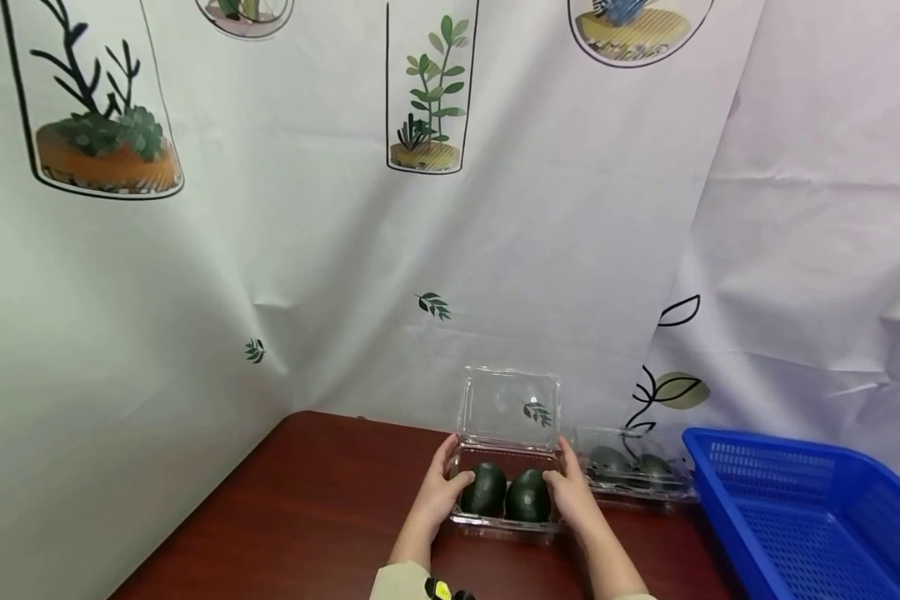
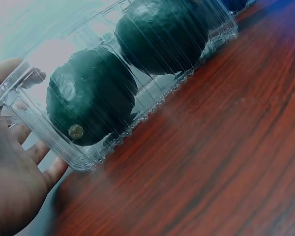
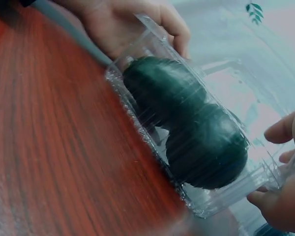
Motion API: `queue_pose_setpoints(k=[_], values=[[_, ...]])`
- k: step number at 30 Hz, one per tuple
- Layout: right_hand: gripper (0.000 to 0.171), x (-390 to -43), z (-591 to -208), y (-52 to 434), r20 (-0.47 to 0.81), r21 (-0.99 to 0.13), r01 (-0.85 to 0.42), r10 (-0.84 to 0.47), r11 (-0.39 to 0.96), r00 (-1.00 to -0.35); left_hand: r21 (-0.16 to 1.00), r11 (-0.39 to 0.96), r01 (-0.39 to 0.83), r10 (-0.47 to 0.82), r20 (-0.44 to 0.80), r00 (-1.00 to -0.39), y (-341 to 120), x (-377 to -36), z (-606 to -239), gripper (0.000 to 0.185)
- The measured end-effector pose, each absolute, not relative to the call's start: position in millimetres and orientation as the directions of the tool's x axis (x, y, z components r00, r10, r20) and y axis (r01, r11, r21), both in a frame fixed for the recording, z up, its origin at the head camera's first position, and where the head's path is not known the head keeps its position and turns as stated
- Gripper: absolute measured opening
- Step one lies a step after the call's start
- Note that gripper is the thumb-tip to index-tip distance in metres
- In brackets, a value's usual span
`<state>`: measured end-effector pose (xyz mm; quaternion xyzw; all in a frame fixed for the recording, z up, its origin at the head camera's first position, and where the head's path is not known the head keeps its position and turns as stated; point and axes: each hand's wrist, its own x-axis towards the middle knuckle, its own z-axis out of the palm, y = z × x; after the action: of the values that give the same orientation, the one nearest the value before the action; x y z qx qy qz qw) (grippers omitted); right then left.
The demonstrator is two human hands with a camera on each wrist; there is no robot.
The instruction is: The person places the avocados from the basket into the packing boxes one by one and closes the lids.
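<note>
The left hand [image 1: 441,492] and right hand [image 1: 570,493] are gripping the left and right ends of a clear plastic box [image 1: 507,450], fingers curling round its walls. It is sitting on the table [image 1: 307,517] with its lid standing open, holding 2 dark green avocados [image 1: 506,493]. A second closed box [image 1: 633,473] and a blue basket [image 1: 810,508] are lying to the right.
</note>
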<state>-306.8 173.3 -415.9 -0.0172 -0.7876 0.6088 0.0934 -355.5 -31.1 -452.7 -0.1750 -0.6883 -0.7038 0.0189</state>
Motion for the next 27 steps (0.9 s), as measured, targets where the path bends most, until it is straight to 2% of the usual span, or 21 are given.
queue_pose_setpoints(k=[14, 23, 27], values=[[0.078, -307.0, -418.8, 175.9, 0.118, -0.984, -0.105, 0.088, 0.141, -0.989, 0.963, -0.072, 0.261, 0.189, 0.270, -0.944, -30.9, -356.1, -453.9, 0.071], [0.082, -308.5, -421.2, 176.1, 0.165, -0.975, -0.142, 0.131, 0.171, -0.977, 0.954, -0.079, 0.288, 0.170, 0.298, -0.939, -30.7, -356.7, -454.3, 0.083], [0.079, -307.8, -422.2, 176.0, 0.180, -0.971, -0.152, 0.150, 0.184, -0.972, 0.954, -0.058, 0.295, 0.164, 0.301, -0.939, -30.2, -354.8, -452.7, 0.070]])
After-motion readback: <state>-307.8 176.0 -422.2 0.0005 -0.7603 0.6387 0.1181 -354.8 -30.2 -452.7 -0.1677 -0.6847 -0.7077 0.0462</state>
